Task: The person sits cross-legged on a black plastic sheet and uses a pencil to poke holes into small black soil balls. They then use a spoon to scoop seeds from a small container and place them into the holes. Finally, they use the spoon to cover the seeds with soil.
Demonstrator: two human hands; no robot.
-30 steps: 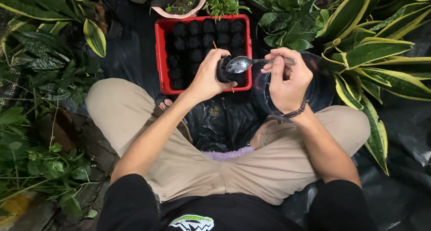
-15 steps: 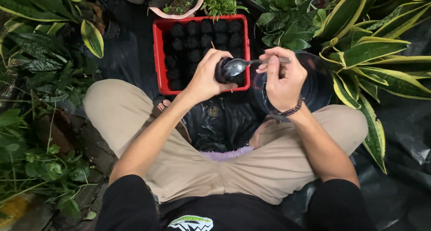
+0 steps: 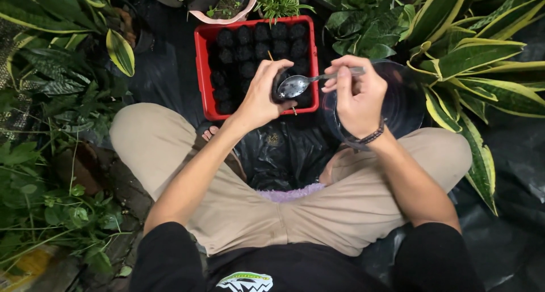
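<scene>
We see a glossy metal spoon (image 3: 301, 83), a smooth red plastic tray (image 3: 202, 70) of matt black pots (image 3: 245, 53), shiny crinkled black plastic sheet (image 3: 284, 150), matt beige cloth trousers (image 3: 250, 207) and a beaded bracelet (image 3: 368, 137).

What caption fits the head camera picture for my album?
Left hand holds a small black pot over a red tray; right hand holds a metal spoon.

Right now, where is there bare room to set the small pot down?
Bare black sheet lies between the red tray and the crossed legs. The tray is packed with pots except its front right corner, under the left hand and spoon. Plants crowd both sides.
</scene>
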